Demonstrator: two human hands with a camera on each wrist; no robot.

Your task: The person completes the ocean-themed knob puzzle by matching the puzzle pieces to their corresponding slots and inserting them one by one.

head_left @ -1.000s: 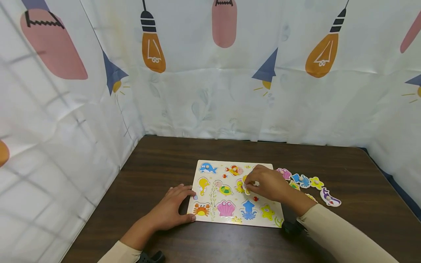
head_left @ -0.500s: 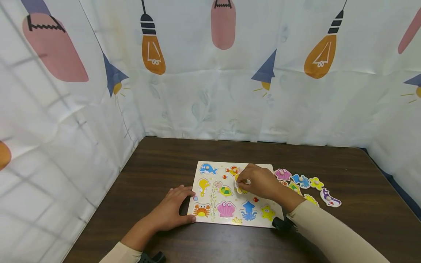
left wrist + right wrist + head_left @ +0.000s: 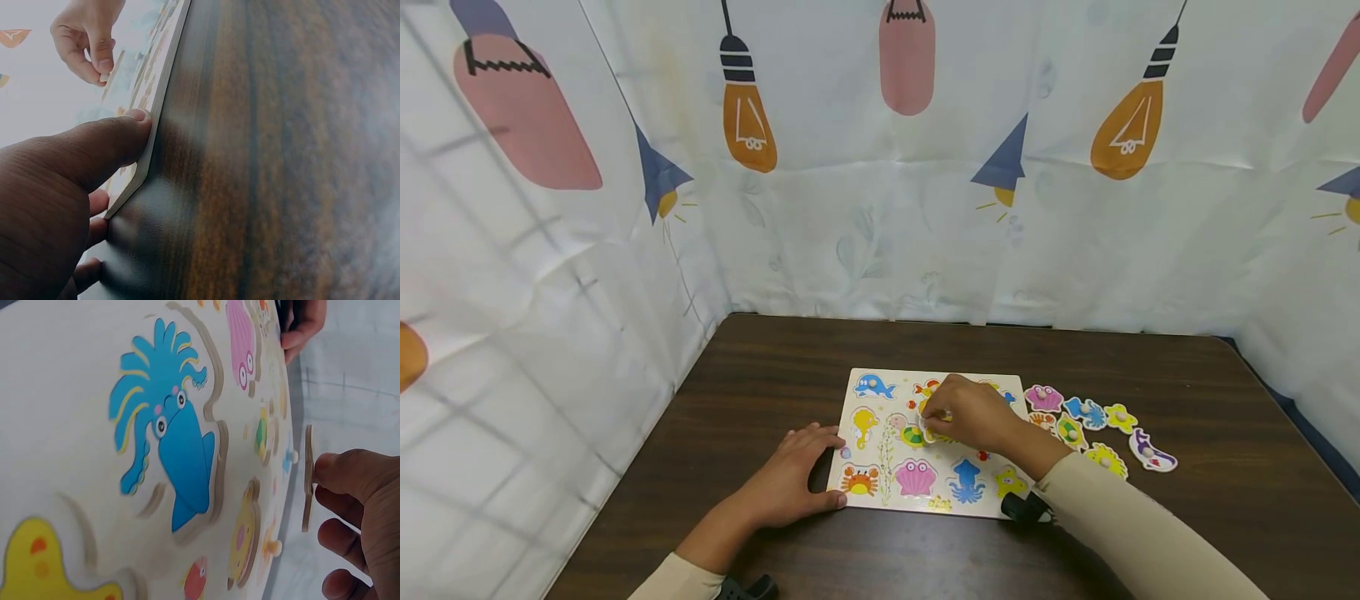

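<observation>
A wooden sea-animal puzzle board [image 3: 942,477] lies on the dark table. My left hand [image 3: 792,477] rests at its front left corner; in the left wrist view the straight thumb [image 3: 106,140] presses the front edge and the fingers lie by the side edge. Over the middle of the board, my right hand [image 3: 973,412] pinches a thin yellow puzzle piece by its small knob. Edge-on in the right wrist view, this puzzle piece [image 3: 308,478] hangs off the board's surface. It overlaps the turtle recess [image 3: 912,436] in the head view; the hand hides much of it.
Several loose knobbed pieces lie right of the board, among them a pink shell [image 3: 1043,397], a blue squid [image 3: 1086,412], a yellow star [image 3: 1121,418] and a purple piece [image 3: 1152,452]. A whale piece [image 3: 872,385] sits in the board. Patterned curtains [image 3: 880,242] surround the table.
My right hand has moved left across the board with the yellow piece, from near the right-hand recesses to beside the turtle recess. The left hand has stayed at the corner.
</observation>
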